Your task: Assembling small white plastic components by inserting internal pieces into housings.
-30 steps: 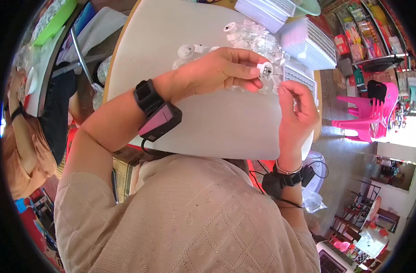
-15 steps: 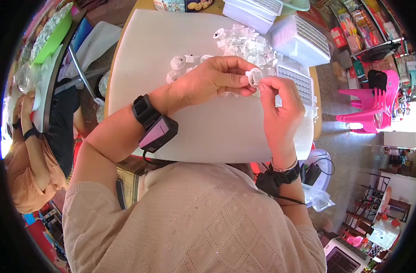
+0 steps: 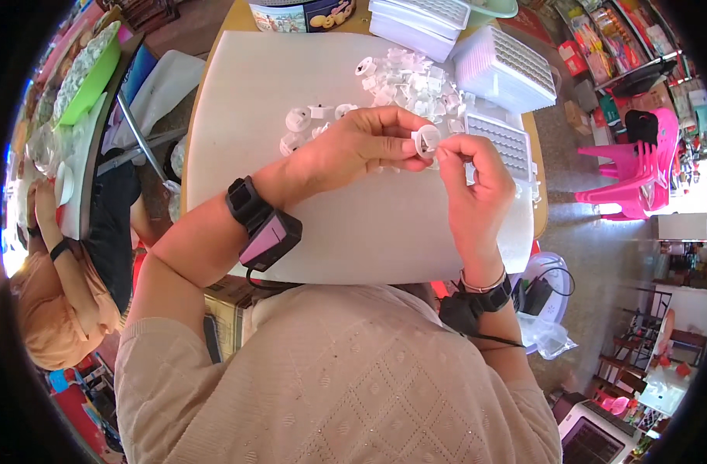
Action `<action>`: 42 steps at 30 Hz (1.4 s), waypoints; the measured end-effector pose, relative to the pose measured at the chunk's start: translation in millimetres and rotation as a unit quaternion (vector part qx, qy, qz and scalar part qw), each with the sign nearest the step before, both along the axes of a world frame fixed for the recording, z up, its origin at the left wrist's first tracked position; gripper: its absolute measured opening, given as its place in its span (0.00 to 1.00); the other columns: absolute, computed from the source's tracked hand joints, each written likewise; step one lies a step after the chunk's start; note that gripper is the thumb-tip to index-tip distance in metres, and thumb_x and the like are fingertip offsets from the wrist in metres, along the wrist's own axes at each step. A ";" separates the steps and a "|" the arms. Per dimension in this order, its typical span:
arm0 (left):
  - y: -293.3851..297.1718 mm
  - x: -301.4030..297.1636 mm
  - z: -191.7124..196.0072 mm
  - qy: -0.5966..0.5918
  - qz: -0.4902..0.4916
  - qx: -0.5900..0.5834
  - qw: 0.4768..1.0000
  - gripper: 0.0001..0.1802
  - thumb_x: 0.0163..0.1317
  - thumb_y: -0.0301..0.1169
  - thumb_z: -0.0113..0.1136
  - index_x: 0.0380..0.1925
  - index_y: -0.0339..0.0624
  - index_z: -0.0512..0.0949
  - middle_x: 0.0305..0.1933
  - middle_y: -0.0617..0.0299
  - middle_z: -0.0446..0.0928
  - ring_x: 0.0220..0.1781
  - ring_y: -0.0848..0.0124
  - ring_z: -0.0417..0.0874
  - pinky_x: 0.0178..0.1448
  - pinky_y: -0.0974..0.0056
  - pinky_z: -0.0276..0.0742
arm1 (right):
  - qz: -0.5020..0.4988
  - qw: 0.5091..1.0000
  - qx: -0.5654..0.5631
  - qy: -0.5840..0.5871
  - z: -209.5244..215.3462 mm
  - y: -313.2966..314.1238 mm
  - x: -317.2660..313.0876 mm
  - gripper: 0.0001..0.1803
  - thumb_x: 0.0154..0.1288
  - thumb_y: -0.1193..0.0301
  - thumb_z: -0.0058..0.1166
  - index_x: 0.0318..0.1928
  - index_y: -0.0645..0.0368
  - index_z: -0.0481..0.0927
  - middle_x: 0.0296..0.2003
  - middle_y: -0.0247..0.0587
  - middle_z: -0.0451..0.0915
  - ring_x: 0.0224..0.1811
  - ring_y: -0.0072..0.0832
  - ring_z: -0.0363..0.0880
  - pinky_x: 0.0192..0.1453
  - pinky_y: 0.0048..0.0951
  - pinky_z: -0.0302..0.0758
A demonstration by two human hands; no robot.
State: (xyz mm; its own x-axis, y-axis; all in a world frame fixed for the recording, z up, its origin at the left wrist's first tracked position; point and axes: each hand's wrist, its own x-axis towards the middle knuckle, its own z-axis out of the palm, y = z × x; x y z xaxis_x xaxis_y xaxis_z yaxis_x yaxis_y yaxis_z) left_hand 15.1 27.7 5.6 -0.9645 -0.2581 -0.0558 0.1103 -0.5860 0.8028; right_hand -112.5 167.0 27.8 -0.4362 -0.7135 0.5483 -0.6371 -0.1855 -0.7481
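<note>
**Right hand now meets the left at the round white part**

The round white part (image 3: pixel 427 140) is held above the white tabletop (image 3: pixel 330 240), in front of the person's chest; the left hand (image 3: pixel 353 151) has it clamped between thumb and fingers, gripping its left side, as it did a second ago; the right hand (image 3: pixel 479 185), which was then well apart to the right, has its thumb and index fingertip close together at the part's right edge; whether they pinch it, or only touch it, I cannot tell. The part's face, which showed dark metal a second ago, now looks mostly pale, with a little dark low down.

The view has shifted too; the printed tin (image 3: pixel 303 15) at the table's far edge shows more fully than before; the heap of white pieces (image 3: pixel 415 85), the stacked trays (image 3: pixel 504 69) and the flat tray (image 3: pixel 502 143) keep their places beyond the hands.
</note>
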 end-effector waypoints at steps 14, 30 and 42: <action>3.5 1.8 13.4 -0.093 0.078 -0.275 0.954 0.16 0.67 0.31 0.55 0.52 0.38 0.75 0.37 0.64 0.79 0.36 0.77 0.79 0.38 0.70 0.75 | 0.069 0.940 0.067 -0.327 -5.9 -5.1 -7.3 0.10 0.61 0.79 0.56 0.44 0.63 0.75 0.33 0.30 0.76 0.34 0.15 0.72 0.39 0.18 0.70; 13.4 -8.7 5.5 -0.149 0.119 -0.361 0.913 0.12 0.63 0.26 0.57 0.46 0.37 0.75 0.31 0.64 0.78 0.28 0.79 0.76 0.30 0.73 0.73 | 0.077 0.954 0.136 -0.255 -22.0 -11.0 -0.2 0.09 0.69 0.76 0.47 0.48 0.61 0.69 0.23 0.37 0.78 0.24 0.21 0.75 0.29 0.24 0.72; 30.7 -15.4 11.3 -0.159 0.147 -0.303 0.928 0.07 0.62 0.26 0.56 0.39 0.39 0.73 0.29 0.64 0.76 0.27 0.80 0.72 0.28 0.74 0.67 | 0.086 0.971 0.065 -0.215 -33.9 -4.0 -7.7 0.06 0.70 0.75 0.46 0.44 0.62 0.69 0.22 0.40 0.75 0.23 0.24 0.74 0.27 0.27 0.70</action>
State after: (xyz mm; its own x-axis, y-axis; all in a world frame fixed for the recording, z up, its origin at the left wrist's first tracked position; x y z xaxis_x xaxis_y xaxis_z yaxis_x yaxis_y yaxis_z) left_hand -0.3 58.3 16.9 -0.8069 -0.5847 -0.0844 -0.1046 0.0009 0.9945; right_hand -120.3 163.0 -6.1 -0.4739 -0.8468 0.2416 -0.2283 -0.1469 -0.9624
